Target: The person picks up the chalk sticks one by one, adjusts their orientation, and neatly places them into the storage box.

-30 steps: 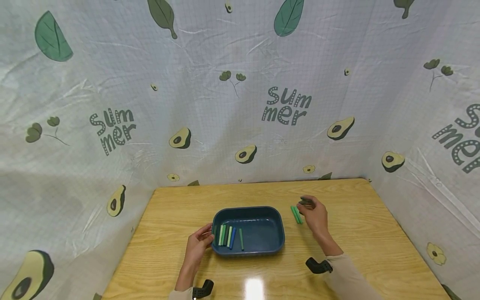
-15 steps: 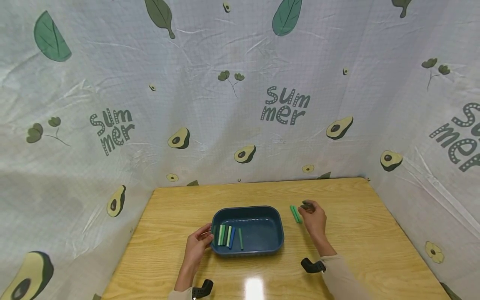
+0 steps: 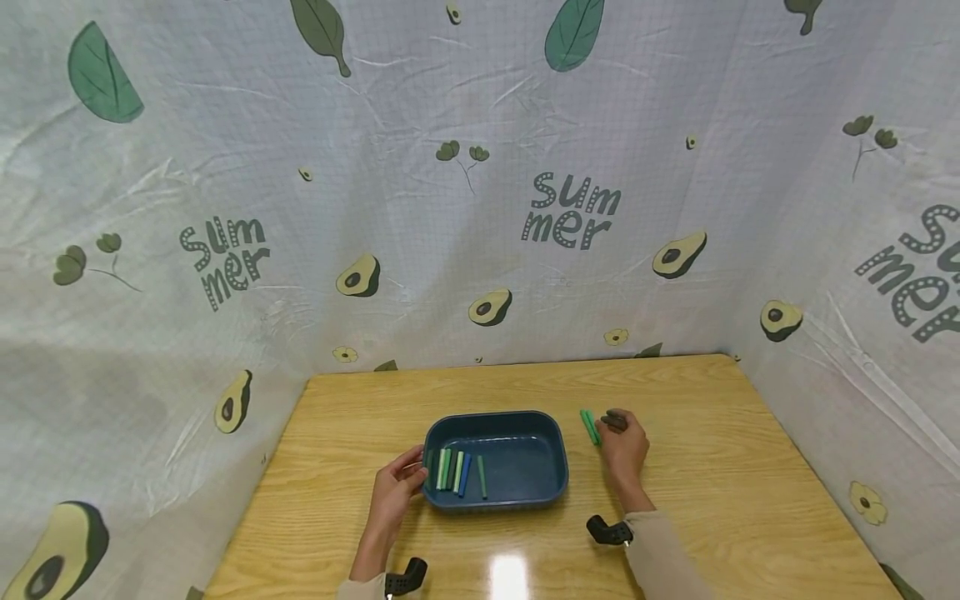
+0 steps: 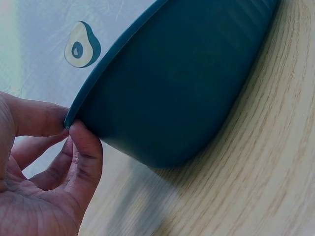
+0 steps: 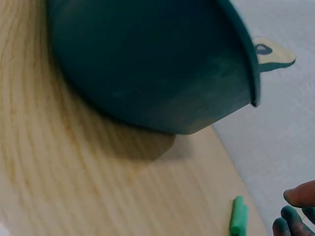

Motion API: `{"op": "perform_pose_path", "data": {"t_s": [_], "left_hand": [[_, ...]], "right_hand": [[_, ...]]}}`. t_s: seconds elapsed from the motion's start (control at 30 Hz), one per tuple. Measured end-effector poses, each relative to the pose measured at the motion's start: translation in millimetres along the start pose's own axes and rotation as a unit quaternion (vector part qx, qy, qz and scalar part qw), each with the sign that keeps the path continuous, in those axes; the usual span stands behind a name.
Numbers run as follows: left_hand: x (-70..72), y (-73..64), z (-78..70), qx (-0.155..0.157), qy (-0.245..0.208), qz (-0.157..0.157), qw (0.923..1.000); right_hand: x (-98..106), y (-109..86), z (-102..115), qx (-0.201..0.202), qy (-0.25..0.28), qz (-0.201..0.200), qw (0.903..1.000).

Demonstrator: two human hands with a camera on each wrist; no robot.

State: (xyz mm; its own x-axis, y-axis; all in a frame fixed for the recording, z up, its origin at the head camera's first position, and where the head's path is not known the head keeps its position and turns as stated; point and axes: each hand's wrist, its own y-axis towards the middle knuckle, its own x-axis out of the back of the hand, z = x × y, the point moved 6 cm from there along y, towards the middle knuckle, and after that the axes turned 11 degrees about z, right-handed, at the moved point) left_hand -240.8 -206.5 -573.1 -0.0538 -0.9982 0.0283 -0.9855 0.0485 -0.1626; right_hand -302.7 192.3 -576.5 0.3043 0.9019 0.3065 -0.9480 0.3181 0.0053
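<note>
A dark blue rectangular box (image 3: 525, 467) with an open top rests on the table. My left hand (image 3: 393, 492) pinches its left rim; in the left wrist view the thumb and a finger (image 4: 86, 142) meet at the rim of the box (image 4: 162, 93). Several chalk-like sticks (image 3: 453, 471), in greens and blue, lie side by side in its left half. To the right of the box, two green sticks (image 3: 590, 426) lie together on the wood. Beside them is my right hand (image 3: 626, 450), its dark-stained fingertips (image 5: 290, 214) apart from the thumb, with nothing visibly held.
The light wooden table (image 3: 720, 467) spreads to both sides of the box. A white printed sheet (image 3: 420, 217) hangs behind the table and along its sides. A black wrist device (image 3: 609, 531) sits on the right forearm.
My right hand has come slightly nearer to me beside the two green sticks, and its forearm has swung left. The left hand and the box stay where they were.
</note>
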Motion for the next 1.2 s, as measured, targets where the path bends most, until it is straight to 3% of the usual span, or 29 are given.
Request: {"op": "perform_pose_path", "data": {"t_s": [0.43,0.77,1.2], "left_hand": [[-1.5,0.4,-0.6,0.004,0.000,-0.003,1.0000],[-1.7,0.0,-1.1,0.004,0.003,-0.005,1.0000],[-0.2,1.1,2.4,0.003,0.008,-0.011,0.9999]], "right_hand": [[-5.3,0.7,-20.0,-0.016,-0.022,-0.011,0.9996],[-10.9,2.3,-25.2,-0.031,-0.052,-0.024,0.9979],[-14.6,1.5,-21.2,-0.017,-0.078,-0.051,0.9955]]}}
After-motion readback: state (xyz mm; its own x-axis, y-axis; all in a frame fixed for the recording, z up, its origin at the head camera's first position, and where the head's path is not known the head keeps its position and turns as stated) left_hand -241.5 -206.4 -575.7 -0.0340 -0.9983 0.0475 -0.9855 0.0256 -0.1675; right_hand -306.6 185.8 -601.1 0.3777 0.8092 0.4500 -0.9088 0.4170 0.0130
